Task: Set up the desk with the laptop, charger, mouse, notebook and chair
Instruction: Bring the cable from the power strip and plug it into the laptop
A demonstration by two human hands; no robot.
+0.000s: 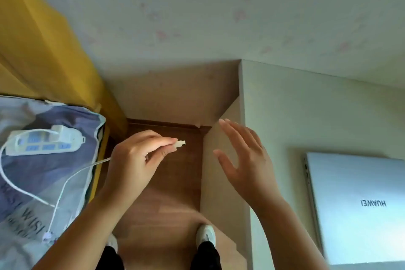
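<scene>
My left hand (135,158) pinches the white plug end of the charger cable (180,144) over the wooden floor between bed and desk. The thin white cable (72,178) trails left from my hand onto the bed. My right hand (243,160) hovers open, fingers spread, beside the desk's left edge and holds nothing. A closed silver laptop (359,204) lies on the white desk (285,112) at the right, its logo upside down to me.
A white power strip (43,141) with a plugged-in adapter rests on the purple-grey bedding (32,182) at left. A yellow curtain (32,39) hangs behind it. My white shoes (206,235) stand on the wooden floor (166,193) in the narrow gap.
</scene>
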